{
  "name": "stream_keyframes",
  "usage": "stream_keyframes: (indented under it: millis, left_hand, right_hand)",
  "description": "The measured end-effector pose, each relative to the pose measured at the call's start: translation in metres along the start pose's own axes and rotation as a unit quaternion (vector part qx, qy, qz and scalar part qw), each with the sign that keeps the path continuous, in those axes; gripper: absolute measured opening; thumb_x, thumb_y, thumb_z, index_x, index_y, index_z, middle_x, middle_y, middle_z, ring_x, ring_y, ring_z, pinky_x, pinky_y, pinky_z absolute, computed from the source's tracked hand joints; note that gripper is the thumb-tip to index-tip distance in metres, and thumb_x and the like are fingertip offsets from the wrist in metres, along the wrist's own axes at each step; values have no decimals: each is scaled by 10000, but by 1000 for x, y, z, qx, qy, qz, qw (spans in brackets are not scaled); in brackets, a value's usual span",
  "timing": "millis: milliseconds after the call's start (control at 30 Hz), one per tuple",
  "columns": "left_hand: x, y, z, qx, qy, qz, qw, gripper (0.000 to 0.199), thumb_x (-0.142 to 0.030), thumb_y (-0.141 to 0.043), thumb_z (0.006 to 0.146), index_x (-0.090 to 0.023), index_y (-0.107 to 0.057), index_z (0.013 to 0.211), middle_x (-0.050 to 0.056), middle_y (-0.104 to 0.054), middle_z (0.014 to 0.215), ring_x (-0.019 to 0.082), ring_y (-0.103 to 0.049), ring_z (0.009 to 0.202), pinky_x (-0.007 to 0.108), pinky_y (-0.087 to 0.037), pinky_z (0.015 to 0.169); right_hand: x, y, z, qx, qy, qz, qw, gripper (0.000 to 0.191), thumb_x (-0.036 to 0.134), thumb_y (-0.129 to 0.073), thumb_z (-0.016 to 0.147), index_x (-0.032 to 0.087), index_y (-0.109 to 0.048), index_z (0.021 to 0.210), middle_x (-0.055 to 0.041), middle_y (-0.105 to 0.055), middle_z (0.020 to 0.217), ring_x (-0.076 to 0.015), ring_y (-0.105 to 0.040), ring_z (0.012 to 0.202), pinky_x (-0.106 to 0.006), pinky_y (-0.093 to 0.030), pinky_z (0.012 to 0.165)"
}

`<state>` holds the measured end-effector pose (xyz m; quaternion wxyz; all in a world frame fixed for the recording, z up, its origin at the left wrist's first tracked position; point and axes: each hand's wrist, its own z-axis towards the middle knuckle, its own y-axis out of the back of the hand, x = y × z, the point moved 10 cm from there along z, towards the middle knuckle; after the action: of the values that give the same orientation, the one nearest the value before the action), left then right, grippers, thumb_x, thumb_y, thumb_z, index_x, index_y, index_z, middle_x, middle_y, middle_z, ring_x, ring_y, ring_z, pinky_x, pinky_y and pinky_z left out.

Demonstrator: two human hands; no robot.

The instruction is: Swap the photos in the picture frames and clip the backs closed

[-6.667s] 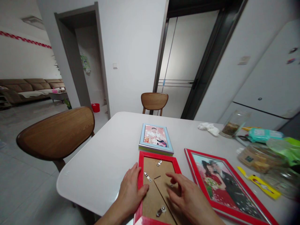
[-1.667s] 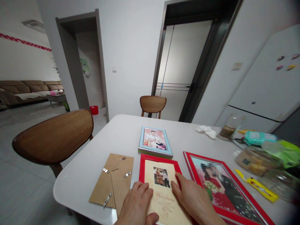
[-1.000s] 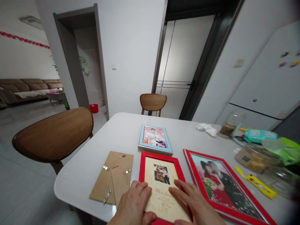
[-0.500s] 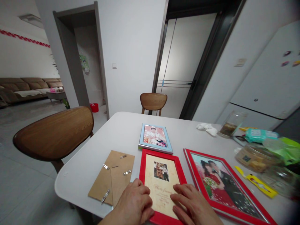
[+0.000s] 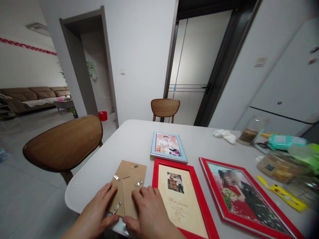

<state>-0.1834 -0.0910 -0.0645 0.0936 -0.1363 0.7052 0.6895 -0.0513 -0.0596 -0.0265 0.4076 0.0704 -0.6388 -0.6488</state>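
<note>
A brown backing board (image 5: 128, 172) with several metal clips lies on the table's near left part. My left hand (image 5: 99, 209) grips its left edge, thumb at the near edge. My right hand (image 5: 148, 209) holds its right side, fingers bent over the surface. Just right of the board is a red frame (image 5: 199, 196) around a cream sheet with a small picture; my right wrist covers its lower left corner. Beyond it lies a light blue frame (image 5: 183, 149) with a photo. Farther right, another red frame (image 5: 214, 196) holds a photo of two people.
On the white table (image 5: 107, 149)'s right are a yellow cutter (image 5: 287, 197), a food container (image 5: 276, 167), a glass jar (image 5: 251, 131), a teal packet (image 5: 286, 142) and crumpled tissue (image 5: 224, 135). Wooden chairs stand left (image 5: 67, 142) and behind (image 5: 165, 108).
Both hands have moved left, off the red frame with the cream sheet and onto the brown backing board. The view has shifted slightly.
</note>
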Motion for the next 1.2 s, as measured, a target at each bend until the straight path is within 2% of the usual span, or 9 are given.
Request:
stream_keyframes:
  millis: [67,267,400,533,667,767,900,1000,1200]
  left_hand:
    - [-1,-1,-2,-9,-7,7,1000,585,-284,-578,671,-133,-405,1209,134,-310,1317,249,-303,1194,384,-283,973]
    - [-2,-3,-4,-55,-61,14,997,595,-345,-589,685,-142,-404,1212,153,-341,1295,265,-334,1173,390,-326,940]
    - [-3,-14,-11,-79,-126,17,989,871,-372,-723,534,-161,-305,1269,178,-287,1318,316,-314,1173,411,-337,930]
    - [-9,-8,-18,-137,-141,37,980,1007,-207,-730,491,-202,-150,1315,150,-189,1365,330,-243,1206,456,-321,936]
    - [-40,10,-19,-157,-179,21,971,960,-79,-629,547,-249,-83,1318,99,-176,1378,287,-224,1225,449,-298,962]
    - [-77,13,-13,-138,-228,-22,964,917,-163,-659,594,-238,-94,1312,120,-199,1369,276,-225,1226,433,-299,968]
    - [-122,-6,5,-100,-279,-84,952,883,-381,-690,601,-176,-177,1290,185,-232,1344,287,-214,1226,422,-285,975]
    - [-145,-29,18,-77,-310,-115,941,906,-452,-695,569,-136,-216,1271,223,-237,1330,297,-202,1227,425,-281,974]
    - [-153,-54,33,-15,-284,-126,950,909,-491,-702,529,-148,-269,1251,229,-264,1317,325,-226,1213,518,-230,960]
  right_hand:
    - [7,-12,7,-1,-14,-2,1000,462,484,-591,553,195,-556,912,-97,-535,920,-280,-451,870,-452,-348,765]
    - [-6,-17,14,-17,-67,124,990,421,207,-503,596,191,-495,1017,-80,-474,975,-206,-481,895,-331,-393,776]
    - [-8,-9,11,-10,-65,171,983,492,194,-504,581,193,-474,1073,-76,-467,1001,-196,-492,914,-316,-388,814]
    - [-1,11,5,-7,-47,178,983,505,190,-509,579,196,-482,1083,-75,-481,1008,-193,-500,912,-314,-397,813]
    - [-7,43,-7,-21,-29,156,987,456,177,-502,584,192,-514,1039,-73,-506,997,-180,-513,897,-307,-411,805]
    - [-32,64,-21,-30,-47,125,991,431,162,-486,585,177,-524,1014,-80,-528,1015,-176,-520,918,-316,-410,828]
    - [-78,80,-45,-42,-95,68,992,386,187,-488,592,178,-549,972,-80,-573,1004,-190,-538,925,-339,-422,830]
    - [-106,84,-61,-52,-119,32,991,368,220,-488,603,174,-565,960,-82,-593,1002,-200,-550,921,-342,-431,828]
    - [-131,72,-70,-46,-153,2,987,362,237,-463,628,145,-569,961,-106,-588,1017,-204,-548,936,-339,-427,843]
